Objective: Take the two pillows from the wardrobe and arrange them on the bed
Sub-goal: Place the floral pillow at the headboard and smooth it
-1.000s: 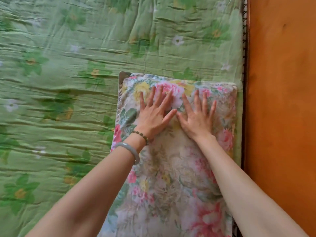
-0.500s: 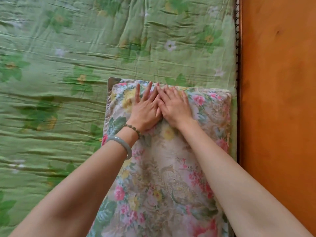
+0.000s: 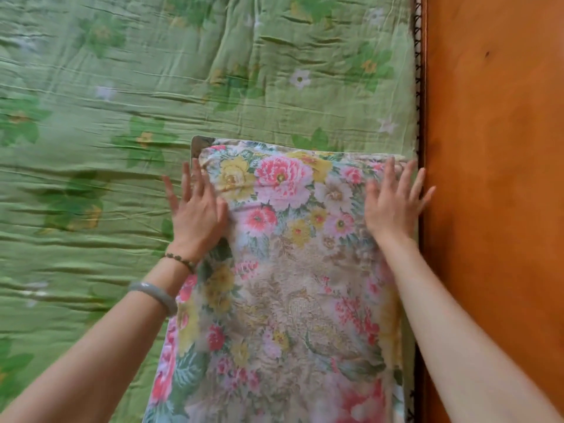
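Pillow (image 3: 287,270) on the bed (image 3: 122,148) — headboard (image 3: 494,178) just right.

Pillow (image 3: 290,270) as landmark. To its right, an upright wooden panel (image 3: 494,178) blocks all passage. Only a narrow dark slit separates the two, and the flat right hand (image 3: 393,206) overlaps it at the pillow's far right corner. To its left and beyond its far edge, the wrinkled green quilt (image 3: 152,71) lies open, giving broad room for passage. The flat left hand (image 3: 197,215) covers the pillow's left edge near the far corner.
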`<state>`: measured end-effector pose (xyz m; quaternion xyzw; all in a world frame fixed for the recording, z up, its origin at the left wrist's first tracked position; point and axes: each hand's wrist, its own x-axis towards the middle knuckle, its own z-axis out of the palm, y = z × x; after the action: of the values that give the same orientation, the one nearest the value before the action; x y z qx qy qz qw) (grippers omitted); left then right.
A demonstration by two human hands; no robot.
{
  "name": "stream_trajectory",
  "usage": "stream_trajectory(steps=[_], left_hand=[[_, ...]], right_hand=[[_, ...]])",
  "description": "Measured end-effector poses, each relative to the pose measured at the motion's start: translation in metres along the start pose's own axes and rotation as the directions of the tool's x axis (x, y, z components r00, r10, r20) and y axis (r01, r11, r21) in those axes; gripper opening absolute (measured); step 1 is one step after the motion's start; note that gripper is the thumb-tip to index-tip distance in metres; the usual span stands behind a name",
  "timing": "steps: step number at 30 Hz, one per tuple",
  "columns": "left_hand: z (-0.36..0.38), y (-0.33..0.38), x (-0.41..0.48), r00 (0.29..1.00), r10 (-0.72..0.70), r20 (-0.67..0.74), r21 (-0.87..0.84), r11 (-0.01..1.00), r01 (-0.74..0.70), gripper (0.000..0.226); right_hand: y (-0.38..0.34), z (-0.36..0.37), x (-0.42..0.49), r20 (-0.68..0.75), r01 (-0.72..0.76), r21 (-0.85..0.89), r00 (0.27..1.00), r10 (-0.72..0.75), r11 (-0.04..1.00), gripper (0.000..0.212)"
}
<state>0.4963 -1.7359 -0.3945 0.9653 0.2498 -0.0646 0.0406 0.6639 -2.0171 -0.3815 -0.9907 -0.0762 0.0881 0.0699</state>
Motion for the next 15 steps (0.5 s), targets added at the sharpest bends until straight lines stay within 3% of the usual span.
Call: stream_trajectory(steps=[2,4,6,8,11,15], left_hand=[[-0.009,0.037,-0.023,0.979,0.161,-0.125,-0.039,0.985,-0.167,0.068],[-0.01,0.071,-0.049,0.948,0.28,-0.151,-0.068,0.954,-0.293,0.065],[-0.003,0.084,-0.075,0.954,0.286,-0.088,-0.071,0.954,-0.292,0.063],[0.007,0.082,-0.098,0.962,0.273,-0.005,-0.061,0.96,-0.273,0.062],[0.016,0.067,-0.113,0.966,0.25,0.061,-0.05,0.968,-0.248,0.064],[0.023,0.026,-0.121,0.986,0.104,0.133,-0.012,0.995,-0.104,0.071]], right_hand=[[-0.048,-0.001,-0.037,-0.148,0.209,0.105,0.97,-0.193,0.972,0.06],[-0.087,0.01,-0.083,-0.134,0.43,0.12,0.9,-0.415,0.895,0.058],[-0.095,0.023,-0.114,0.022,0.426,0.093,0.903,-0.429,0.9,0.057],[-0.076,0.034,-0.126,0.178,0.43,-0.059,0.892,-0.415,0.901,0.059],[-0.04,0.042,-0.128,0.19,0.492,-0.131,0.865,-0.465,0.861,0.06],[0.013,0.037,-0.121,0.198,0.434,-0.126,0.892,-0.406,0.892,0.062]])
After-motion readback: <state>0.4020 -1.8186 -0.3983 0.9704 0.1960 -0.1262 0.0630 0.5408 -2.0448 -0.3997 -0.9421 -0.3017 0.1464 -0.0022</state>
